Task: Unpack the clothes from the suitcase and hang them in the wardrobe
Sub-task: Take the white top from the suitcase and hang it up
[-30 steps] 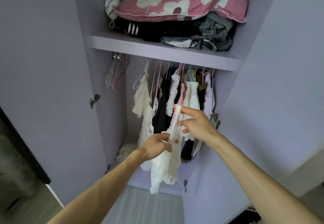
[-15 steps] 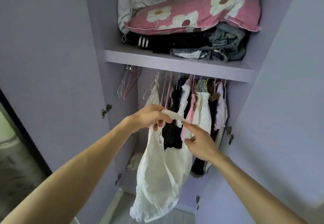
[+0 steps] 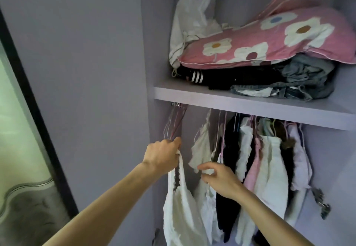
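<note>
Garment in the left hand (image 3: 163, 157): white crinkled cloth top (image 3: 179, 207), soft and matt, with scalloped trim.
Hangers just above that hand: thin wire hangers (image 3: 174, 120), smooth, faintly shiny; bare metal or coated, cannot tell.
Shelf above both hands: lilac board shelf (image 3: 231, 101), smooth, matt.
Pillow high above the right hand (image 3: 221, 180): pink flowered cloth pillow (image 3: 269, 43), matt weave.

We saw a pink pillow (image 3: 269, 47) printed with white flowers lying on top of the pile on the upper shelf (image 3: 221, 102). Behind it stood a crumpled white bag (image 3: 194, 20). Beneath it lay a folded black piece with white stripes (image 3: 197, 77), beside a heap of grey-blue denim (image 3: 304, 78). At far left a dark frame (image 3: 34, 114) bordered a pale green pane (image 3: 11, 114). A metal hinge (image 3: 321, 205) hung at lower right.
</note>
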`<state>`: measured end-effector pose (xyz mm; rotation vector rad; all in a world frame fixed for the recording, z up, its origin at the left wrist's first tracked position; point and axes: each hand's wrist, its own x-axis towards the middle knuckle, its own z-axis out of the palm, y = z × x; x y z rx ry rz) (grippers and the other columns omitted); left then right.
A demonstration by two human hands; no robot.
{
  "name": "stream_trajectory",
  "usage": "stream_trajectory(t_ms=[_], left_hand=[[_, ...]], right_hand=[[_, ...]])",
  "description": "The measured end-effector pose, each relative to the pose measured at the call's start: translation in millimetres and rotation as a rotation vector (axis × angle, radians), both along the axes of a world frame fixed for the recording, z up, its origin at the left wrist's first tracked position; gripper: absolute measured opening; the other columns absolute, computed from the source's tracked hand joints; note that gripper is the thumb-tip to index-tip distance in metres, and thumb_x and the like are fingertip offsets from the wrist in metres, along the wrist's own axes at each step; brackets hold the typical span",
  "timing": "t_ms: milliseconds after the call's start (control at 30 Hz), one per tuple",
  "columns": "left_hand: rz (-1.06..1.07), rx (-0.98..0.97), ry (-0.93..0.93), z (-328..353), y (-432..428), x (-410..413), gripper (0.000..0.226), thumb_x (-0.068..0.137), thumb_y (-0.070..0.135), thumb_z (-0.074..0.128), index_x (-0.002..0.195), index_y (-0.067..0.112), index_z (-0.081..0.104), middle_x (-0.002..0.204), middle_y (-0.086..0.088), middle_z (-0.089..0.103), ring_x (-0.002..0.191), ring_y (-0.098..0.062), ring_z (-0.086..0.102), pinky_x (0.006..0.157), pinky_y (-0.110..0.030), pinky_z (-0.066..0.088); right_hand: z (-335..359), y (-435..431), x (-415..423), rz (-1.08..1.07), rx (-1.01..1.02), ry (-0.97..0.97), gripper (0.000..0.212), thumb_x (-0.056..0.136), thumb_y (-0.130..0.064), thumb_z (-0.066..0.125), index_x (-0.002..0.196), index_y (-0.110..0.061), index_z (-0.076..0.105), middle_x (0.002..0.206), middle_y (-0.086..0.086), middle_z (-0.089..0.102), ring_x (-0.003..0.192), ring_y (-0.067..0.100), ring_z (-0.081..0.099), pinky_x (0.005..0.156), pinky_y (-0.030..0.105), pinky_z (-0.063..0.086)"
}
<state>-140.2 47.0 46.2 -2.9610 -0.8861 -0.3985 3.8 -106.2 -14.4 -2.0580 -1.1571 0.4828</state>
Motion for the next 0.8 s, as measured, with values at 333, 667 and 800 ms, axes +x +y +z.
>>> stream_trajectory(t_ms=[333, 667, 800], left_hand=[[0.173, 0.544, 0.33, -9.9, 155.0, 5.4, 0.074, 0.097, 0.053, 0.038, 0.158, 0.023, 0.01, 0.165, -0.013, -0.007, 0.152, -0.031, -0.011, 0.118, -0.061, -0.01], [0.239, 0.982, 0.378, -60.5, 226.5, 2.9, 0.076, 0.101, 0.057, 0.014, 0.156, 0.013, -0.014, 0.155, -0.025, -0.031, 0.144, -0.044, -0.029, 0.103, -0.066, -0.031], [0.235, 1.019, 0.312, -60.7, 229.8, 5.0, 0.077, 0.099, 0.061, 0.015, 0.157, 0.018, -0.01, 0.159, -0.021, -0.025, 0.146, -0.041, -0.026, 0.108, -0.065, -0.025]], right_hand=[[-10.4, 180.0, 53.2, -0.111, -0.104, -0.012, 0.049, 0.094, -0.033, 0.06, 0.139, -0.02, 0.047, 0.134, 0.0, 0.059, 0.119, 0.019, 0.057, 0.09, 0.022, 0.042], [-93.8, 333.3, 106.5, -0.315, 0.007, -0.035, 0.042, 0.101, -0.041, 0.046, 0.093, -0.008, 0.071, 0.098, 0.012, 0.069, 0.107, 0.034, 0.064, 0.084, 0.032, 0.048], [-118.6, 361.3, 123.9, -0.409, 0.032, -0.074, 0.044, 0.097, -0.041, 0.049, 0.107, -0.005, 0.072, 0.113, 0.018, 0.07, 0.107, 0.035, 0.065, 0.089, 0.036, 0.051]])
